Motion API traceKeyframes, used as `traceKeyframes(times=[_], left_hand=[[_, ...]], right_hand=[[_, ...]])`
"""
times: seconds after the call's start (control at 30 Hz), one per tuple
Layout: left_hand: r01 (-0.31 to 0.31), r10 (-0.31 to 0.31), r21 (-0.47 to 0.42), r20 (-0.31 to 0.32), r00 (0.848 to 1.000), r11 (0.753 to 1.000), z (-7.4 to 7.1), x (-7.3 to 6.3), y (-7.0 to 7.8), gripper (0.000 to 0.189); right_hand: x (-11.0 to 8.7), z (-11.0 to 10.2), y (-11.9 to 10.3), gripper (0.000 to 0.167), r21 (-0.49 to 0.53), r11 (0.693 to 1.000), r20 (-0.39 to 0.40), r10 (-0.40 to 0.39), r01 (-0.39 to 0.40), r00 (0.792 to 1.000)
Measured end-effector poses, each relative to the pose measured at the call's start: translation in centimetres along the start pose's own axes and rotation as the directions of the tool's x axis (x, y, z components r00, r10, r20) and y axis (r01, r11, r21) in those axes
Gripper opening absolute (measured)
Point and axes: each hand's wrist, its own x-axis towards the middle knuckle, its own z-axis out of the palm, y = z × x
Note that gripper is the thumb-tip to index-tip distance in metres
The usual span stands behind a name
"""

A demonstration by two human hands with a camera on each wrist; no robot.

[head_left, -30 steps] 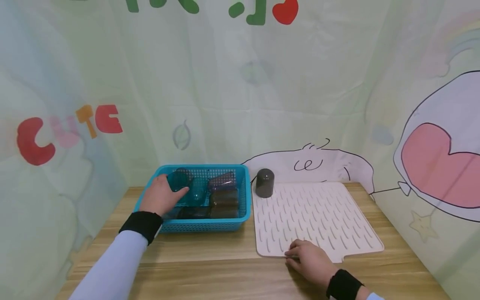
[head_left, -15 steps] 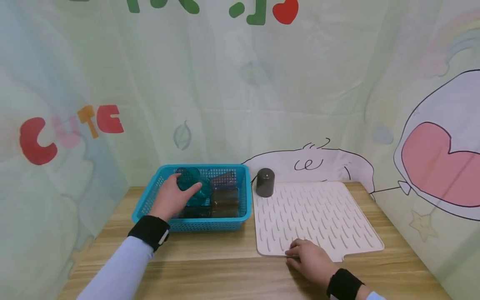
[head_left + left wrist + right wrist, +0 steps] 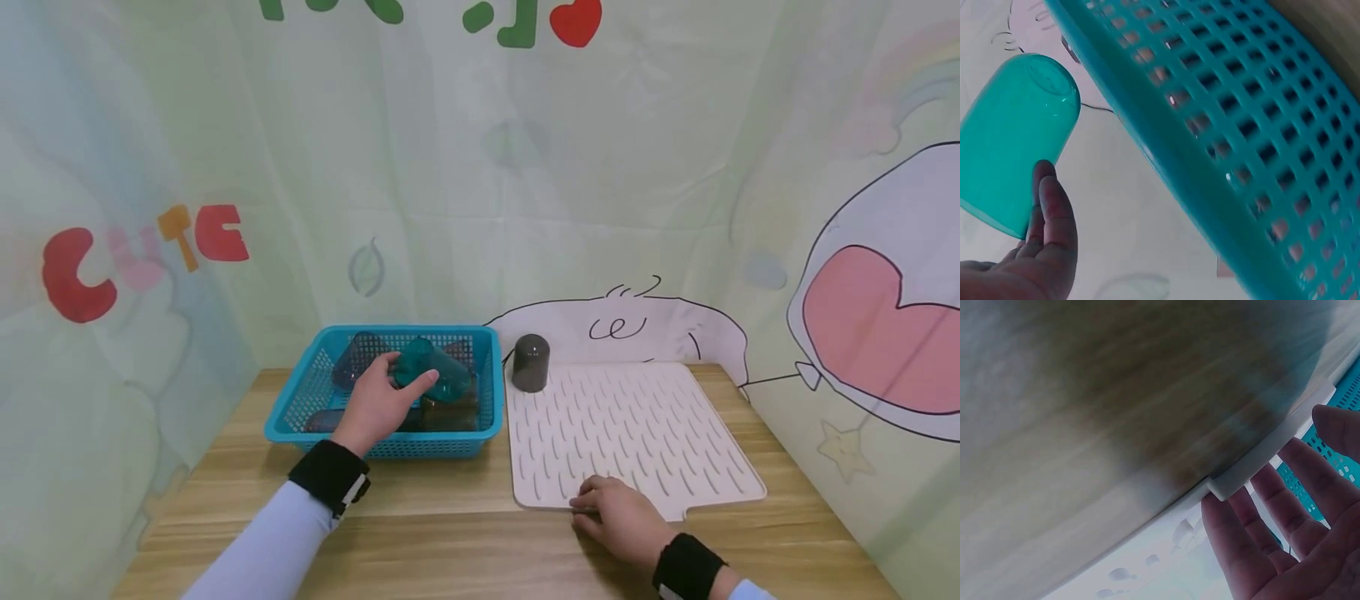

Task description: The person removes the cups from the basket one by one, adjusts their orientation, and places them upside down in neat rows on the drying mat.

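Observation:
My left hand (image 3: pixel 378 406) holds a teal see-through cup (image 3: pixel 438 372) between thumb and fingers, over the right half of the blue basket (image 3: pixel 427 448). In the left wrist view the same cup (image 3: pixel 1019 134) is tilted, its closed base away from the fingers (image 3: pixel 1057 215). Below it, dark see-through cups (image 3: pixel 450 417) lie in the basket, partly covered by the hand. My right hand (image 3: pixel 624 521) rests at the front edge of the white ridged mat (image 3: pixel 637 433). In the right wrist view its fairly straight fingers (image 3: pixel 1235 544) touch the mat's edge (image 3: pixel 1260 456).
A dark grey cup (image 3: pixel 531 364) stands upside down on the mat's back left corner. A purplish cup (image 3: pixel 360 358) leans in the basket's back left. The basket stands left of the mat on the wooden table (image 3: pixel 450 533), before a printed curtain (image 3: pixel 450 183).
My left hand has moved right across the basket with the teal cup, uncovering the purplish cup at the back left. My right hand has stayed at the mat's edge.

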Motion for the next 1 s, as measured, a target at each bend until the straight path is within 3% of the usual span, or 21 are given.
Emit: traceKeyframes(times=[0.57,0.8,0.9,0.97,1.0], left_hand=[[-0.028,0.028,-0.09,0.001,1.0,0.996,3.2,-1.8,1.4,0.097],[-0.012,0.014,-0.119,0.012,1.0,0.993,4.1,-2.5,1.7,0.097],[-0.006,0.009,-0.139,0.021,1.0,0.99,4.3,-2.7,1.7,0.097],[-0.006,0.009,-0.147,0.026,1.0,0.989,4.5,-2.9,1.8,0.097],[-0.008,0.012,-0.149,0.026,1.0,0.989,4.6,-3.0,1.8,0.097]], right_hand=[[0.0,-0.6,-0.3,0.024,0.053,0.997,0.067,0.05,-0.053,0.997],[0.5,-1.0,-0.8,0.028,0.08,0.992,0.035,0.092,-0.094,0.995],[1.2,-1.7,-1.7,0.029,0.216,0.963,-0.011,0.171,-0.165,0.985],[1.9,-2.2,-2.2,0.035,0.351,0.912,-0.031,0.238,-0.212,0.971],[2.3,-2.5,-2.5,0.039,0.444,0.867,-0.028,0.265,-0.225,0.964]])
